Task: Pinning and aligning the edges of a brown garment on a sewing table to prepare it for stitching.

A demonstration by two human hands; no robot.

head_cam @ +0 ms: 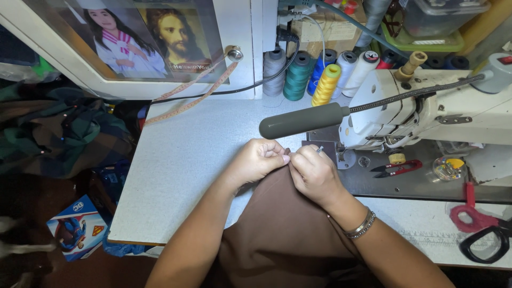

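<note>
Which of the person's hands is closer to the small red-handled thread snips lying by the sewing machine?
Right. The right hand sits just left of the red-handled thread snips; the left hand lies farther left, both pinching the brown fabric.

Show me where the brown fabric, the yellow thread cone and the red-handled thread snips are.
brown fabric (282, 224), head view, on the flat middle of the cloth below both hands.
yellow thread cone (326, 85), head view, on its wound side.
red-handled thread snips (401, 168), head view, on the red handle.

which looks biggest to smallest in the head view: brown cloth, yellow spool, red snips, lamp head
1. brown cloth
2. lamp head
3. and 4. yellow spool and red snips: too alike to rank, and the spool sits farther back.
</note>
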